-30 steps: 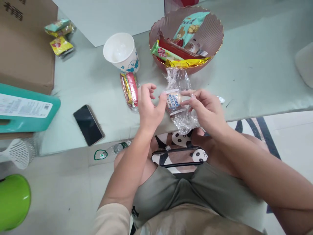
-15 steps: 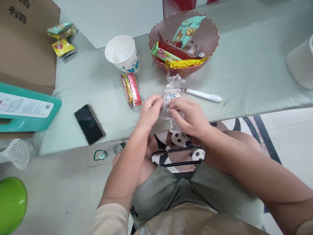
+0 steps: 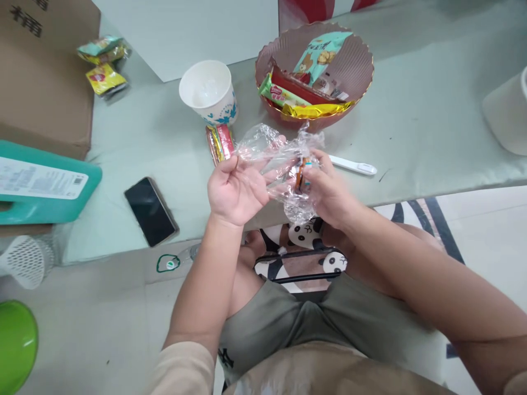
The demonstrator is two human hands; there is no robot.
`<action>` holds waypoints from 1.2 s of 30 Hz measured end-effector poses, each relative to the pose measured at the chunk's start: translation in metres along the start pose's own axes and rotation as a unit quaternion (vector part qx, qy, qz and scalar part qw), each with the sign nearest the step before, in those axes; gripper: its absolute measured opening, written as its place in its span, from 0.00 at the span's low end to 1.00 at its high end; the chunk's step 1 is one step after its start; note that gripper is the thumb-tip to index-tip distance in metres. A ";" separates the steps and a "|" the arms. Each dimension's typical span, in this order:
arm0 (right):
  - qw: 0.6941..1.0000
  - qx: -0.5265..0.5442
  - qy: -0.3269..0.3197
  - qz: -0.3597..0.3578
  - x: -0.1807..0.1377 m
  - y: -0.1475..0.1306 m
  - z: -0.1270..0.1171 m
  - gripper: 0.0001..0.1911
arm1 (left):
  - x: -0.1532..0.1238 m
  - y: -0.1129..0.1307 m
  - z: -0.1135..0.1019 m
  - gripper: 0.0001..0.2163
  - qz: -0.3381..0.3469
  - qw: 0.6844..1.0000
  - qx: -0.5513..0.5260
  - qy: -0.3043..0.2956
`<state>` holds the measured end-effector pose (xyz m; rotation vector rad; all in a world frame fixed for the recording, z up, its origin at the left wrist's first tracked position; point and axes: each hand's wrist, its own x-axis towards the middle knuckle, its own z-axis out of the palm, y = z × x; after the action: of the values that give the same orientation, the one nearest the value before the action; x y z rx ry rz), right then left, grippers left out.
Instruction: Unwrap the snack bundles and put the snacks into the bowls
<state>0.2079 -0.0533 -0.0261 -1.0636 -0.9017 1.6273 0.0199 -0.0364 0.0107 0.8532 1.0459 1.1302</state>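
Observation:
Crumpled clear plastic wrap [image 3: 263,137] stretches between my hands above the table's front edge. My left hand [image 3: 241,184] is turned palm up, its fingers spread out behind or inside the film. On the other side, my right hand [image 3: 329,189] is closed on the bunched wrap and on a small packet [image 3: 303,174] with orange and blue print. What the packet contains cannot be made out. Just beyond my right hand lies a white-handled knife [image 3: 354,165], its blade hidden. A bundle of red and yellow snack packets [image 3: 222,141] lies behind my left hand, partly covered.
A scalloped bowl [image 3: 362,88] of snacks stands at the back, beside a paper cup [image 3: 218,101]. Leftward are a phone [image 3: 151,211], a teal jug [image 3: 84,184], snack packs [image 3: 106,79] and a cardboard box [image 3: 49,88]. A white container [image 3: 508,115] is at right.
My left hand has turned palm up and spread its fingers, drawing the film out to the left. My right hand has closed around the small packet, now lifted off the table.

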 end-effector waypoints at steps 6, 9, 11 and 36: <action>0.983 0.166 -0.021 0.080 -0.008 -0.003 0.025 0.29 | 0.004 0.004 0.001 0.21 0.003 0.999 -0.001 -0.054; 0.975 0.182 -0.008 0.126 -0.009 -0.001 0.026 0.25 | 0.014 0.001 -0.002 0.17 -0.003 0.999 -0.022 -0.036; 0.972 0.185 -0.008 0.146 -0.008 0.000 0.024 0.23 | 0.022 -0.003 -0.005 0.16 0.008 1.000 -0.015 0.013; 0.899 -0.422 0.115 -0.035 -0.012 -0.023 0.002 0.41 | 0.028 -0.013 -0.013 0.21 0.170 0.953 0.249 -0.043</action>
<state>0.2157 -0.0588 -0.0016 -1.7349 -1.5115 0.9936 0.0136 -0.0117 -0.0113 1.5163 1.1597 1.1119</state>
